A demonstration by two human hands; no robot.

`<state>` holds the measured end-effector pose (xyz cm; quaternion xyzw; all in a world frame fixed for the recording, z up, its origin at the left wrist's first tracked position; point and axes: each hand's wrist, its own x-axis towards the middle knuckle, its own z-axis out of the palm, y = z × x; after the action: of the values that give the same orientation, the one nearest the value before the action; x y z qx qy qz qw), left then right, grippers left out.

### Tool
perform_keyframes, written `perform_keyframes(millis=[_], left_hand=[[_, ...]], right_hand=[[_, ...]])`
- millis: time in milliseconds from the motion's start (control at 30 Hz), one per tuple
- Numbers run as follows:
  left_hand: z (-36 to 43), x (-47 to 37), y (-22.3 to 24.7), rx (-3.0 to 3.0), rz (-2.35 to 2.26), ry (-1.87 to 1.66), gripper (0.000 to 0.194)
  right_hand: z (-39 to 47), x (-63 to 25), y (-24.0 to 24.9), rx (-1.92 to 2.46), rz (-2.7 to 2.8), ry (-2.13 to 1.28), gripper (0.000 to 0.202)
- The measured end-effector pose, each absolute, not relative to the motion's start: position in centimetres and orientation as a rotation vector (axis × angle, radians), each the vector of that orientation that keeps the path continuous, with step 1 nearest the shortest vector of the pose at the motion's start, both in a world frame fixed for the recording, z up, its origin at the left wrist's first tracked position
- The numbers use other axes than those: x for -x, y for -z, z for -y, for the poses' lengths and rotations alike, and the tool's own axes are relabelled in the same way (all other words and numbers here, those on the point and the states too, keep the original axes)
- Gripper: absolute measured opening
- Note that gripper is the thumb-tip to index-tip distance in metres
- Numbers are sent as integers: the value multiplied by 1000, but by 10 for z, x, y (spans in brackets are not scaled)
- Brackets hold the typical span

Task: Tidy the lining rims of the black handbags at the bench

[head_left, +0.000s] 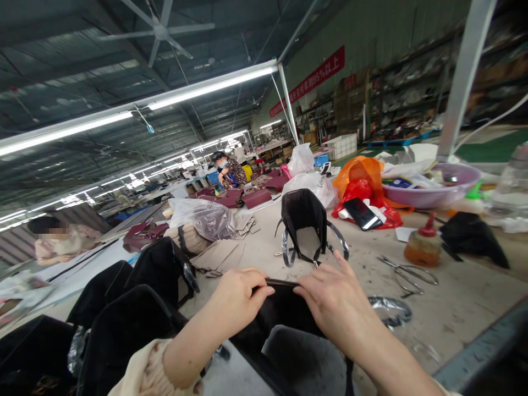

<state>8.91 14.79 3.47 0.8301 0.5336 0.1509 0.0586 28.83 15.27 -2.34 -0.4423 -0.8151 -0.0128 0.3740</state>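
Note:
A black bag (pixel 284 308) with a grey inner panel lies in front of me at the bottom centre. My left hand (pixel 241 300) pinches its upper edge between thumb and fingers. Just to the right, my right hand (pixel 330 289) grips the same edge, thumb inside, with one finger raised. A short stretch of dark rim shows between the two hands. Beyond them a second black bag (pixel 304 214) stands on the table, its handles wrapped in clear plastic. The lower part of the held bag is cut off by the frame.
Several black bags (pixel 127 330) crowd the left. On the right of the table (pixel 462 297) are scissors (pixel 406 274), a glue bottle (pixel 423 247), a phone (pixel 363 213) and a purple basin (pixel 429 192). Cardboard pieces (pixel 223 256) lie behind my left hand. Two people (pixel 233 170) work farther back.

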Motion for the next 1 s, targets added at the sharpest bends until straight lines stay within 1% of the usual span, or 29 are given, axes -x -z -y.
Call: perform_keyframes(millis=[267,733,1000], left_hand=[[-153,-81,-26,-2551,-1725,-391,24],[-154,-84,-27,-2576,-1837,-290,29],[-145,-98,-27,-2543,-1802,-282,29]], right_hand=[[-153,-281,24,1134,2107,68,18],[-156,-278,26,1116,2119,85,19],[-147,-295,16,1113,2132,61,19]])
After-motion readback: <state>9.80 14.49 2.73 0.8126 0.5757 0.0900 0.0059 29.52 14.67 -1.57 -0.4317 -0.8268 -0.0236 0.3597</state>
